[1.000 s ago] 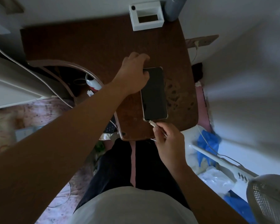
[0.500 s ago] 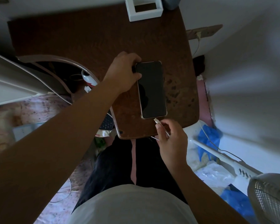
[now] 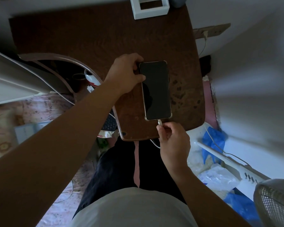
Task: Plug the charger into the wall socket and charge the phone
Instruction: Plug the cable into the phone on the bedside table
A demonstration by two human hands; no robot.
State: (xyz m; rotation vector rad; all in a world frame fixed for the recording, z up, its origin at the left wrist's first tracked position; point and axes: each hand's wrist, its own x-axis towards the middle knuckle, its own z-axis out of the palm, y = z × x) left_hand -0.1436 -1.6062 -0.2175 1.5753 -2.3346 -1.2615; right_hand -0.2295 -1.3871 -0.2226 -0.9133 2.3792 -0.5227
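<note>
Here, phone [image 3: 155, 90] under left hand [image 3: 125, 74], right hand [image 3: 173, 139] pinching cable plug [image 3: 160, 123]

Both arms are bare from wrist to as far up as the frame shows, with no sleeve, watch or ring visible on the left hand [image 3: 126, 73] or the right hand [image 3: 173, 140]. The torso is covered by a plain light grey shirt [image 3: 133, 208] with no print or buttons in view. Below it the legs are in dark, near-black trousers [image 3: 115, 167], their cloth plain and unmarked in the dim light.
</note>
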